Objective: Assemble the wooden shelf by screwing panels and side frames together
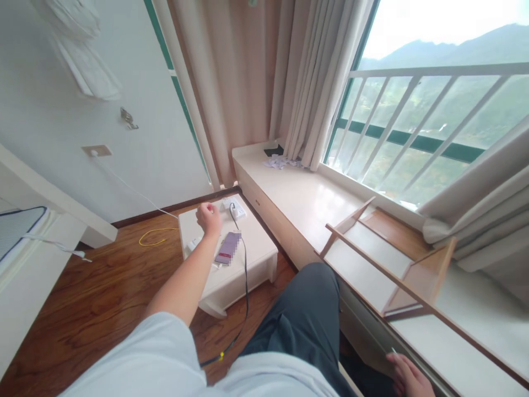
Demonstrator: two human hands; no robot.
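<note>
My left hand (208, 216) is curled closed above the low white table (258, 248), and whatever its fingers may hold is hidden. Just beyond it lies a white power strip (239, 209) with a black plug (232, 208) in it. Closer to me, beside my wrist, a phone (227, 249) with a purplish screen rests on the tabletop. My forearm partly covers a small white item (193, 243). At the bottom right, my right hand (411, 376) pinches a small, thin, pale piece (394, 350), too small to name.
From the table a black cable (247, 281) drops to the wooden floor. A yellow cord (152, 237) lies left of the table. The window ledge (285, 190) carries paper scraps (279, 161) and a wooden frame (384, 264). A white cord (132, 188) runs from the wall socket (97, 150).
</note>
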